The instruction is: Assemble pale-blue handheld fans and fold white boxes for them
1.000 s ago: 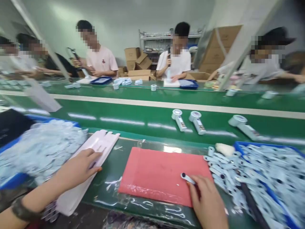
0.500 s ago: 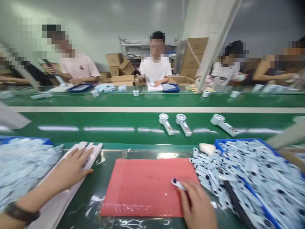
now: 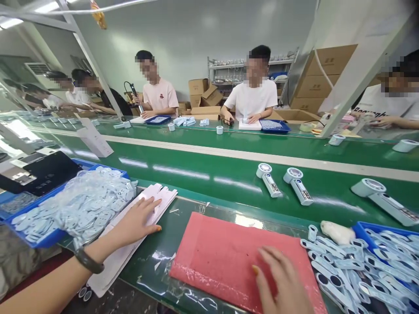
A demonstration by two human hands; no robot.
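Note:
My left hand [image 3: 139, 222] lies with fingers spread on a stack of white sheets or strips [image 3: 114, 257] at the table's edge. Over the red mat [image 3: 212, 257], my right hand [image 3: 283, 279] is open, slightly blurred, with thumb and fingers apart and nothing visible between them. Beside the mat on the right is a loose pile of light-blue handle-shaped plastic pieces [image 3: 343, 266] with dark ovals. Left of the white stack, a clear bag of light-blue plastic parts [image 3: 98, 200] sits in a blue tray [image 3: 49, 237].
Light-blue handheld fans [image 3: 301, 187] lie on the green conveyor belt [image 3: 196, 174]. A blue bin [image 3: 360, 229] stands at right, with a whitish lump [image 3: 337, 231] beside it. A white box [image 3: 94, 137] stands at far left. Co-workers [image 3: 252, 93] sit across the belt.
The view has swung left. My right hand held a small light-blue piece over the mat; now its fingers are apart and that piece no longer shows. My left hand stays on the white stack.

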